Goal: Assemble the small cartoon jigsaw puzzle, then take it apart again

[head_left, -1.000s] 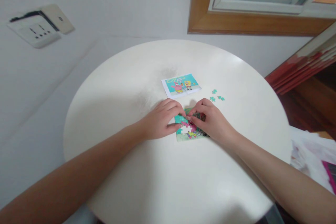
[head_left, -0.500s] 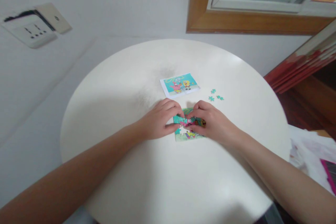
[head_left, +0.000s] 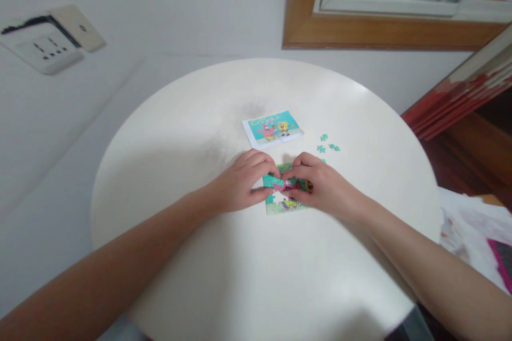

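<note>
Left hand (head_left: pixel 246 181), right hand (head_left: pixel 328 184) on jigsaw puzzle (head_left: pixel 290 204); picture card (head_left: pixel 272 129) beyond, loose pieces (head_left: pixel 321 148)

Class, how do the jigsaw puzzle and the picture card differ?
The picture card is in one piece, while the jigsaw puzzle has a white gap. The left hand and right hand partly cover the puzzle, but not the card. The card lies farther from the person than the puzzle. Both lie on the white table and show pink and teal.

Head-worn view, forward and down onto the table (head_left: pixel 280 272)
</note>
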Motion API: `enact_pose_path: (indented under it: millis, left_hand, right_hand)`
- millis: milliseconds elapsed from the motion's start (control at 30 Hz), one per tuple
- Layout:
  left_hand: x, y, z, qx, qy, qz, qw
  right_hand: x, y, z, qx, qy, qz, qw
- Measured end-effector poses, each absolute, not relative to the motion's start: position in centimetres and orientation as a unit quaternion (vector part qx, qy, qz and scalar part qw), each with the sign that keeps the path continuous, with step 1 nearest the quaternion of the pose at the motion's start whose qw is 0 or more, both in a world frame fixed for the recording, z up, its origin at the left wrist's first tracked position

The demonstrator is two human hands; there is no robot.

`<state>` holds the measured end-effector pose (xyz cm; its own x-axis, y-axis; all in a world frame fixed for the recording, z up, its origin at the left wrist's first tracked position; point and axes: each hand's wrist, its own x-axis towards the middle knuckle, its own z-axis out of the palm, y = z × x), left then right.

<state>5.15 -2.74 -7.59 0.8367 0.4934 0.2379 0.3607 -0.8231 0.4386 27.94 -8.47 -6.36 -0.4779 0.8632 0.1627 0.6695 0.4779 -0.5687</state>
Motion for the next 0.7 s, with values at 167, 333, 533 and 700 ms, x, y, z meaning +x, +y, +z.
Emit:
enact_pose_path:
  millis: [167,333,533,700]
  left_hand:
    - [5.1,-2.8,-7.6,0.943,0.221,0.17,0.181]
    - [5.1,-2.8,-7.6,0.948,0.209,0.171,0.167]
    - [5.1,-2.8,-7.4,0.948,0.208,0.173,0.168]
    - [5.1,-2.9,-7.3,0.946,0.218,0.165,0.175]
  right_hand:
    - [28.6,-8.5,-5.7,-0.461,-0.832,0.227,0.209]
    - [29.0,-8.6,-5.3,-0.43,-0.852,0.228,0.191]
    - [29.1,-8.7,-5.3,-0.396,-0.871,0.23,0.176]
    - [29.0,-8.8,-4.9,-0.4,-0.875,0.223,0.157]
